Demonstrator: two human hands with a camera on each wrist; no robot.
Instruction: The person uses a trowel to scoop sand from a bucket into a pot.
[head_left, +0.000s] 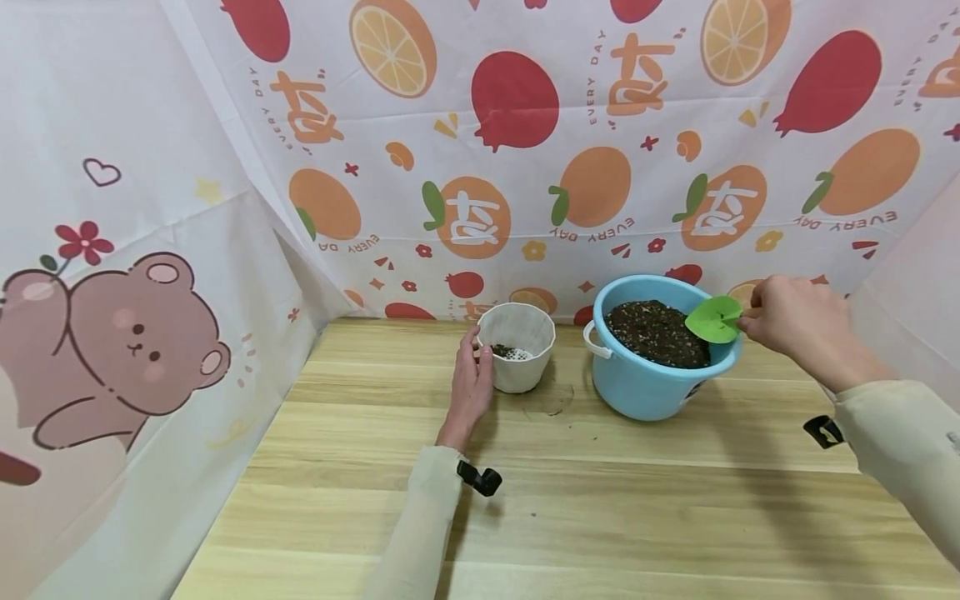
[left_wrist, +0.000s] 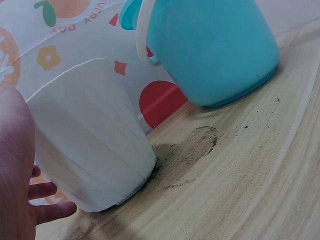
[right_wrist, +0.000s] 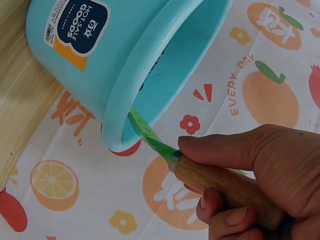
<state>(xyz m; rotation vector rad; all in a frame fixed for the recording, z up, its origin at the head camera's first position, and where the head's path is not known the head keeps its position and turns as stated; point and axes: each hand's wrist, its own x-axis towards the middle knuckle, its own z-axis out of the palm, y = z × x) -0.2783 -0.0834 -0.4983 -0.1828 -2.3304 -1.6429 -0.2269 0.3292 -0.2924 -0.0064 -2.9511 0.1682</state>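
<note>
My left hand (head_left: 472,383) rests against the left side of a white fluted plant pot (head_left: 517,371), fingertips at its rim. In the left wrist view its fingers (left_wrist: 42,190) are extended beside the pot's wall. A little dark soil lies on the pot's perforated bottom. With my right hand (head_left: 806,329) I grip a small trowel by its wooden handle (right_wrist: 225,190), thumb along the top. Its green blade (head_left: 712,320) tilts over the right rim of a light blue bucket (head_left: 637,396), its tip inside. Dark potting soil (head_left: 656,335) with pale specks fills much of the bucket.
The bucket's white handle (head_left: 597,342) hangs on the side facing the pot. Soil crumbs (left_wrist: 200,142) are scattered on the wooden table (head_left: 600,533) between pot and bucket. A fruit-print cloth (head_left: 525,183) hangs close behind both; a bear-print cloth (head_left: 150,333) stands at the left.
</note>
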